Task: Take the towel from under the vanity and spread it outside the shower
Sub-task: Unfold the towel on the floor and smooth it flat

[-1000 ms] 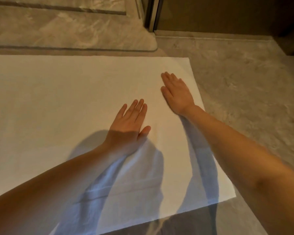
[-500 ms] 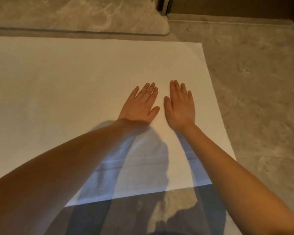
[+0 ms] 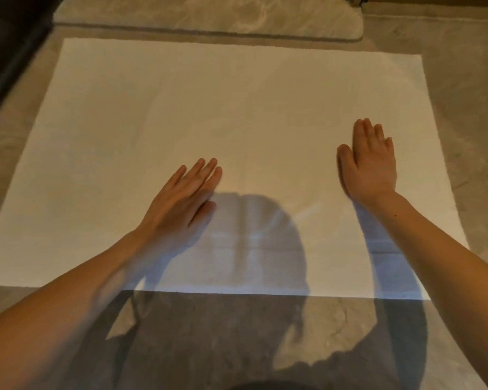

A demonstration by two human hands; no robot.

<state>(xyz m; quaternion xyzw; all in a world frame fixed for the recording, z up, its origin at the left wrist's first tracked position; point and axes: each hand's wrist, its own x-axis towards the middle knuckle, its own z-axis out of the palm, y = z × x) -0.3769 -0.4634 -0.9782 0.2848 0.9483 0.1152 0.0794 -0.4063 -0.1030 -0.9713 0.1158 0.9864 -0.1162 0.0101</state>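
Towel (image 3: pixel 237 108) lies flat on the stone floor (image 3: pixel 462 108), directly under both hands, its far edge just short of the raised marble threshold (image 3: pixel 209 15). Its long axis runs side to side, across the arms. Left hand (image 3: pixel 181 198): open, palm down, fingers together, holding nothing, near the middle. Right hand (image 3: pixel 371 161): likewise open and flat, empty, nearer the towel's right edge. More cloth lies beyond the left hand than beyond the right. Judgement: spreading looks nearly complete; any remaining smoothing falls to the left hand, outward.
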